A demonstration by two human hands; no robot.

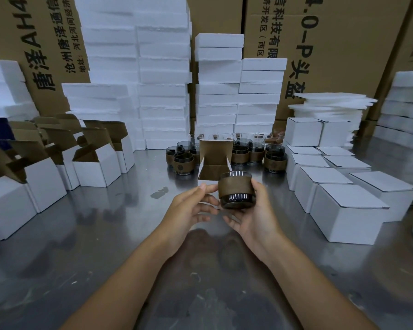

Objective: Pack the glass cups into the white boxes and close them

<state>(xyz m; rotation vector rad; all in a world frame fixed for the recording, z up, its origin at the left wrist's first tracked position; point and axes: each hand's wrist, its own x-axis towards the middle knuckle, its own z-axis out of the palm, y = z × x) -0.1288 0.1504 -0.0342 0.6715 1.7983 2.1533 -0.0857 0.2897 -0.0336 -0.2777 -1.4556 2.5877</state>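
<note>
the right hand grasps a glass cup at its brown sleeve, just in front of the open white box at centre. the left hand pinches that box's front wall. spare cups stand at 12 o'clock on the worktop, closed boxes at 3 o'clock, unfilled boxes at 9 o'clock.

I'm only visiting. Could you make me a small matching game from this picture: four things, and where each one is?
Things:
1. nearest cup
2. middle open box
3. closed boxes
4. tallest foam stack

Places:
A. at the back, behind the other cups
B. table's right side
C. gripped by right hand
D. pinched by left hand

Pairs: 1-C, 2-D, 3-B, 4-A.
</note>
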